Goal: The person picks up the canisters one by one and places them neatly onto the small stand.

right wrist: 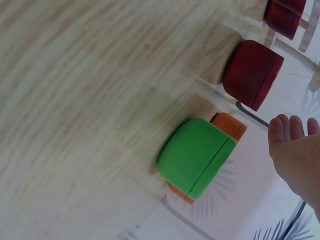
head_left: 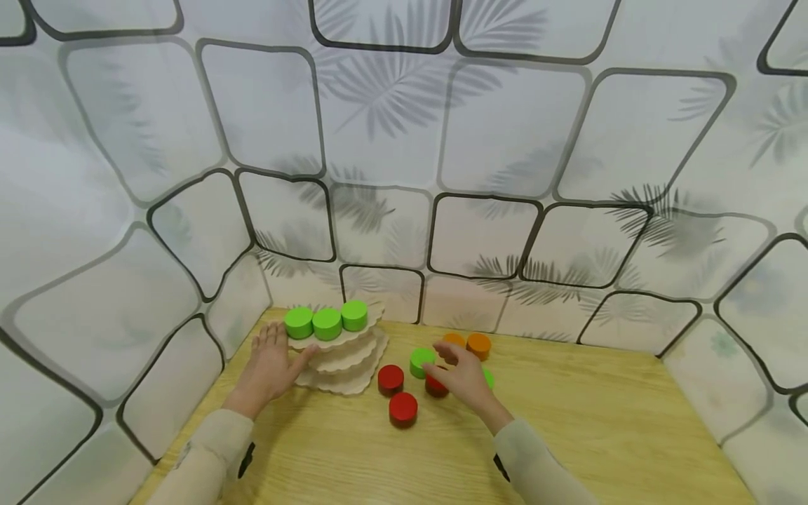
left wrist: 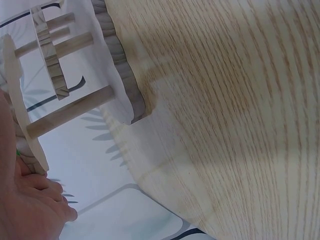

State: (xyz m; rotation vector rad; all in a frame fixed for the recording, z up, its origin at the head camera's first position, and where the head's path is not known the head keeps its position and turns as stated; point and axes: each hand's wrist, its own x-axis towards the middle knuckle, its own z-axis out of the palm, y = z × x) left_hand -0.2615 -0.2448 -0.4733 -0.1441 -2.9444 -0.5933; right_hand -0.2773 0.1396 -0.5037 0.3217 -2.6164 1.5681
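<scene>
Hovering to the right of the tiered wooden stand (head_left: pixel 347 380), my right grip (head_left: pixel 466 379) has its fingers loosely parted and holds nothing. The loose green cylinder (head_left: pixel 419 363), squat and upright on the bench (head_left: pixel 581 435), sits between that stand and my right fingertips, much nearer them than my left grip (head_left: pixel 268 366), whose straight fingers touch the stand's left end. Contact with the cylinder I cannot make out; my right hand partly covers a red cylinder (head_left: pixel 435 388), a second green cylinder (head_left: pixel 489 379) and an orange cylinder (head_left: pixel 456 339).
</scene>
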